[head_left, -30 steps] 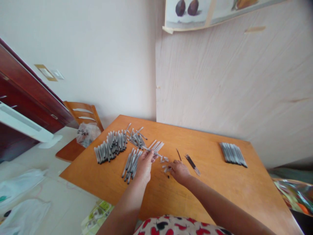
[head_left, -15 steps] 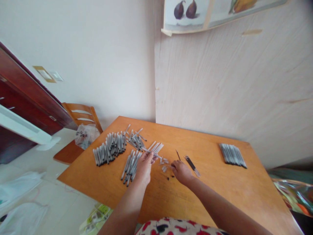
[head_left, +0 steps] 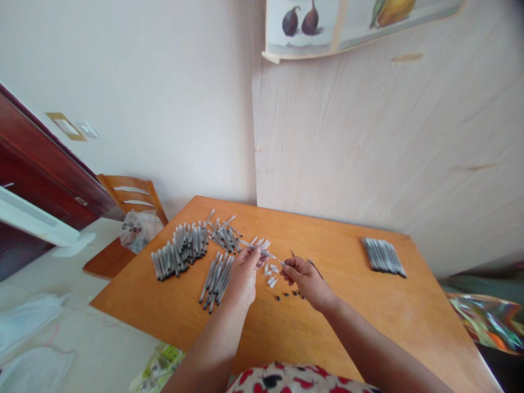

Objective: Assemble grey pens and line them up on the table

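My left hand [head_left: 248, 265] is closed around a clear pen barrel [head_left: 268, 254], whose narrow end points right. Just off that end, my right hand [head_left: 305, 277] pinches a small pale piece, too small to make out exactly. Between and below the hands lie clear small pen parts [head_left: 272, 281] and several tiny black plugs [head_left: 286, 295]. Dark ink refills [head_left: 314, 267] lie mostly hidden behind my right hand. Past my left fingers are more clear tubes [head_left: 262, 242]. Close to my left wrist lies a bundle of grey pens [head_left: 215, 278].
A large heap of black-ended pens [head_left: 180, 248] covers the table's left part, with a looser pile [head_left: 225, 234] beside it. At the far right lies a neat row of pens [head_left: 383, 255]. A wooden chair [head_left: 131, 191] holding a plastic bag [head_left: 140, 230] stands beyond the left edge.
My right hand has risen from the small parts on the table to the pen barrel's end. My left hand keeps its hold. The whole view has shifted slightly.
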Available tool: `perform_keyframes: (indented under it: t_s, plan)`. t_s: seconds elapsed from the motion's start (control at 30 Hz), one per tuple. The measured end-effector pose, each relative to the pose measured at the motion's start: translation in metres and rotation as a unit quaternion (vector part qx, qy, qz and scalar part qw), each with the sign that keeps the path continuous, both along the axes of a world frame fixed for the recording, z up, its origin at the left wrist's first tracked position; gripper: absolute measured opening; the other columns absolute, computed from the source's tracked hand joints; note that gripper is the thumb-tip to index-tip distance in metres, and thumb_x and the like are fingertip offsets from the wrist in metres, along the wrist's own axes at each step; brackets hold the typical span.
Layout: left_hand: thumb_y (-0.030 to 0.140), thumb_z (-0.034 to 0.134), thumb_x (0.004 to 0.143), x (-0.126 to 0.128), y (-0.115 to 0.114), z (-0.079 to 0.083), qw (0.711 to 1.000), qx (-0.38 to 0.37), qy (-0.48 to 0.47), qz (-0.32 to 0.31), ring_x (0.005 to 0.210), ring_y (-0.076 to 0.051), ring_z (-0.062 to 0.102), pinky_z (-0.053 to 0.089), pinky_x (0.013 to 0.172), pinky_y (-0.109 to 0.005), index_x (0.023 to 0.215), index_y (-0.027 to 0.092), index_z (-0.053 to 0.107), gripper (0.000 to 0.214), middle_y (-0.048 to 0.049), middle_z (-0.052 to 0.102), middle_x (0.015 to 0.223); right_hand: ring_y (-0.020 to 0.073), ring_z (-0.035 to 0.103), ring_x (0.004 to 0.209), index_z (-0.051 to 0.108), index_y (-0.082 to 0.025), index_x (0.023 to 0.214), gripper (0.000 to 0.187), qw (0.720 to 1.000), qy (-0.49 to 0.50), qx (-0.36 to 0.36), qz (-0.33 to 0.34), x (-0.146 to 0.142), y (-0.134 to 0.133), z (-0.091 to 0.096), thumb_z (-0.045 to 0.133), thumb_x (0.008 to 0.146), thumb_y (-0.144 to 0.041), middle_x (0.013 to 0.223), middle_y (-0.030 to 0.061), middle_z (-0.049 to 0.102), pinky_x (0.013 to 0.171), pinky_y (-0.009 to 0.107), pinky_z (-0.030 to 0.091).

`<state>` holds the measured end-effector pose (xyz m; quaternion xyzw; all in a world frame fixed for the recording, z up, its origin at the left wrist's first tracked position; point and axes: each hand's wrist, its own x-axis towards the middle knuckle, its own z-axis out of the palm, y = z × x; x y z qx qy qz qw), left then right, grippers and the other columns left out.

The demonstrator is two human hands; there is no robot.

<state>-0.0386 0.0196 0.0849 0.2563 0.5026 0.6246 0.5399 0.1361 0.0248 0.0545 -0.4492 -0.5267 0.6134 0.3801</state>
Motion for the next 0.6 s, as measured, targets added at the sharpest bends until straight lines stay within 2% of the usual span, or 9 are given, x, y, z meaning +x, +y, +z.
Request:
perform_keyframes:
  t_s: [0.23, 0.6]
  plan:
    - [0.047, 0.074, 0.076, 0.003, -0.003, 0.003, 0.999, 0.013, 0.038, -0.024, 0.078, -0.015, 0.067, 0.046, 0.074, -0.027, 0.09, 0.017, 0.067, 0.035, -0.0047, 0.073, 0.086, 0.0115, 0.048, 0.058, 0.061, -0.021, 0.082, 0.024, 0.998, -0.059, 0.021, -0.002, -0.001, -0.006, 0.017, 0.062, 0.085, -0.045, 0.067, -0.0024, 0.058, 0.055, 0.025, 0.039]
    - [0.047, 0.072, 0.079, 0.005, -0.004, 0.002, 0.996, 0.018, 0.072, -0.039, 0.079, -0.014, 0.065, 0.048, 0.076, -0.027, 0.09, 0.015, 0.066, 0.034, -0.0051, 0.072, 0.085, 0.0115, 0.047, 0.059, 0.06, -0.02, 0.085, 0.029, 0.993, -0.11, 0.043, 0.008, 0.002, -0.005, 0.02, 0.057, 0.086, -0.049, 0.067, -0.003, 0.054, 0.054, 0.023, 0.038]
